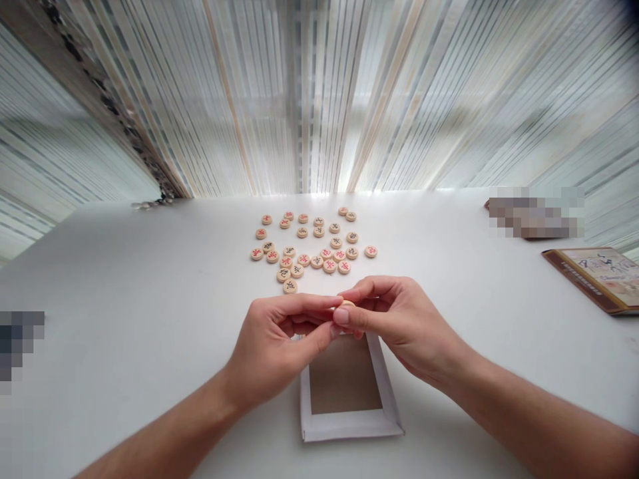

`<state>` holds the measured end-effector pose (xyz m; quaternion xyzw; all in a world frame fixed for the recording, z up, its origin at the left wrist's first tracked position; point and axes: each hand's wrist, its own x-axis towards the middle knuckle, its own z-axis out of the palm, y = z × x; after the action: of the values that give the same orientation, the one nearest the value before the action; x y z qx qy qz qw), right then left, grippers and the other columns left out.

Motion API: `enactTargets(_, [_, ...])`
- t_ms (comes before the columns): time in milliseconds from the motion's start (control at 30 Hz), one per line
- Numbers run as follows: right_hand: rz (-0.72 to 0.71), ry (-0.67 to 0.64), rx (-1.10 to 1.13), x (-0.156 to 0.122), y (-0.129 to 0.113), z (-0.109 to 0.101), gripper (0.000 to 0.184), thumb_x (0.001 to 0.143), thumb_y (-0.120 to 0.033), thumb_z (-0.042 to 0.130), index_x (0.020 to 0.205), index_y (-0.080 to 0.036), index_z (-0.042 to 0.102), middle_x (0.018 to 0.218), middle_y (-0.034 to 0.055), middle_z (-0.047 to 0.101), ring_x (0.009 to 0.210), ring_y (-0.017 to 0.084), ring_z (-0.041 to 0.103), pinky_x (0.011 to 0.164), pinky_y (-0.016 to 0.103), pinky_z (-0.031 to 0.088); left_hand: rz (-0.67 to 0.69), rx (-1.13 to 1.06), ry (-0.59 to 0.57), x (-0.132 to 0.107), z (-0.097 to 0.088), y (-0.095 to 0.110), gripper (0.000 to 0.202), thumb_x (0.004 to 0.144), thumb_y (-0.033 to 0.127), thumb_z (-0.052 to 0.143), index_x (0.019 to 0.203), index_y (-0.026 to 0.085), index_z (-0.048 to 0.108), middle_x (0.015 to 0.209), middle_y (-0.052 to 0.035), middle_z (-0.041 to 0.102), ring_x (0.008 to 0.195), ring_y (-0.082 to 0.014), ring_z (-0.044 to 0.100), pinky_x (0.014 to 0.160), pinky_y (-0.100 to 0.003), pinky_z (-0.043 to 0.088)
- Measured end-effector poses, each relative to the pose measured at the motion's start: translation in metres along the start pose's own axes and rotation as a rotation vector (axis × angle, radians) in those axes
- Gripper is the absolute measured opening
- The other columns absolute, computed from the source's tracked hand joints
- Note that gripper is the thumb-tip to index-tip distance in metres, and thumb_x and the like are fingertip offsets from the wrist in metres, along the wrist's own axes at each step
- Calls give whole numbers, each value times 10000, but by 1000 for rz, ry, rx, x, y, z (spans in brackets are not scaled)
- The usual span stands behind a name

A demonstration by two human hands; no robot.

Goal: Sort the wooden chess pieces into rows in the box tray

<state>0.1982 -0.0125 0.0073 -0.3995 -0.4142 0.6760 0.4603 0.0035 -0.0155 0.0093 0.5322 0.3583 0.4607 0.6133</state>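
Observation:
My left hand (279, 339) and my right hand (399, 322) meet over the near middle of the table. Their fingertips pinch a round wooden Chinese chess piece (348, 303) between them. Only a sliver of its pale edge shows; the fingers cover its face. Below the hands lies a shallow open cardboard box (352, 427) with white walls and a brown bottom, its far end partly hidden by the fingers. Beyond the hands, several loose Chinese chess pieces (329, 266) with red or black characters are spread on the white table. The closest of these is a black-marked piece (290, 286).
At the right of the table (164, 266) rests a brown printed box lid (599, 279), with a partly blurred-out item (536, 218) behind it. A striped string curtain (324, 100) hangs along the far edge. A pixelated dark patch (17, 346) is at the left edge.

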Motion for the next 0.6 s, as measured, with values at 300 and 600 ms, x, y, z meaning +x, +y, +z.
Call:
enactTargets(300, [-54,-41,1,-1,-1,0,234,681,-263,1037,853,-206,889,767,49,819,656,138,700,624,243,584,6,-37,15,1,-3,-3,293,728,85,978,943,267,900,847,3,861,738,-168,831,719,-211,699])
enactTargets(600, [-132,-99,-24,-2,-4,2,261,791,-276,980,1039,-260,902,775,31,809,677,123,736,659,221,638,13,-122,-2,1,-3,1,282,740,68,967,960,227,888,837,-20,869,728,-175,841,662,-178,679])
